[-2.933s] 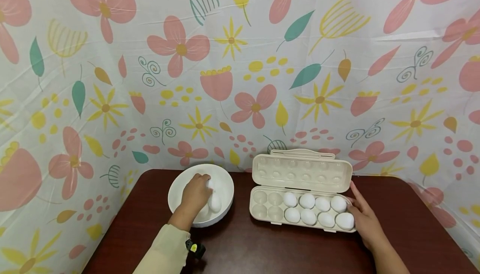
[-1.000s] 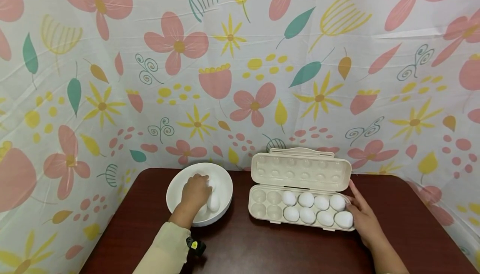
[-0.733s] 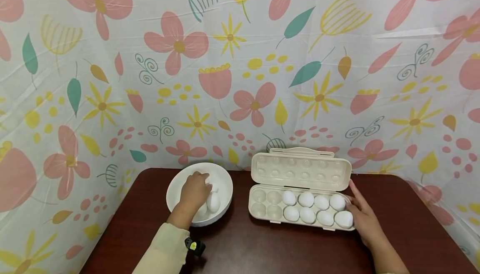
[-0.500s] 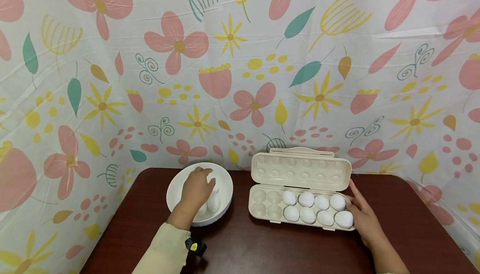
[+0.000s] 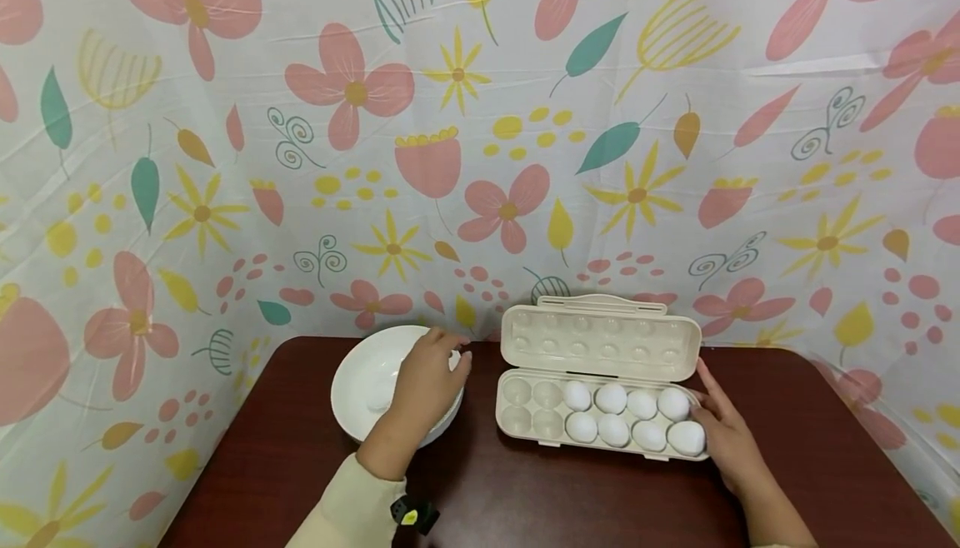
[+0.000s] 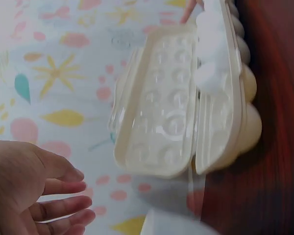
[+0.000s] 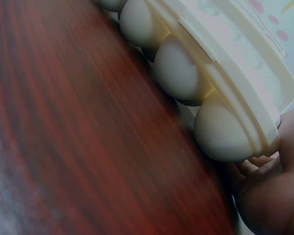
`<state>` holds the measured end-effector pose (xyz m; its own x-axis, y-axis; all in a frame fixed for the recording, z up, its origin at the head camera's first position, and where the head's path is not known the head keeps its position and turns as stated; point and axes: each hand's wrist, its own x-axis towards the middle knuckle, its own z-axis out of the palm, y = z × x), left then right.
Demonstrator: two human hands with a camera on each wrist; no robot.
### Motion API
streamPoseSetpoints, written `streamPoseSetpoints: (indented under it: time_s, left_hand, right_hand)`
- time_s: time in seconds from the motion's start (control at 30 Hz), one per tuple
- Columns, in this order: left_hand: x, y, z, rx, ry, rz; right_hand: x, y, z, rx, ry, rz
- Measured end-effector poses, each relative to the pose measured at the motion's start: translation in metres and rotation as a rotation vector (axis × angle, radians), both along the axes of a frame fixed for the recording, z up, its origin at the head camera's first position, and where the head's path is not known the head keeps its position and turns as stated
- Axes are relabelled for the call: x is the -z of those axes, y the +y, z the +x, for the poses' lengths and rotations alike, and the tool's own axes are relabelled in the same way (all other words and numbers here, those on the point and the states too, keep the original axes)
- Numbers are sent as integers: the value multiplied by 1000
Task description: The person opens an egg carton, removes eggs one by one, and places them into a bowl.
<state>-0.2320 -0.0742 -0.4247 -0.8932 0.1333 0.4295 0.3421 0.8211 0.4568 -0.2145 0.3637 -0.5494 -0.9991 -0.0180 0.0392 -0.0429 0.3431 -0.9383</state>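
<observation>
Head view: left hand (image 5: 429, 377) over bowl (image 5: 348, 390), right hand (image 5: 731, 440) on egg carton (image 5: 603, 343)

Left hand hangs over the bowl's right side, fingers loosely bent; can't tell if it holds anything. At least one loose egg (image 5: 380, 393) shows in the bowl, left of that hand. Right hand grips the carton's right end, lid tipped back. Eight white eggs (image 5: 613, 430) sit in the carton, two rows of four, toward the gripped end. Bowl and carton stand apart on the dark red bench (image 5: 525, 490), floral cloth (image 5: 502, 73) behind.
</observation>
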Motion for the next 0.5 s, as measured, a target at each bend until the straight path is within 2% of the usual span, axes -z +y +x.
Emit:
streamPoseSetpoints:
  time_s: [0.23, 0.5]
  left_hand:
    - [7, 28, 9, 100, 34, -9]
    - [22, 59, 16, 175, -60, -39]
  right_hand:
    - [1, 1, -2, 2, 8, -12]
    - [1, 0, -1, 3, 6, -1]
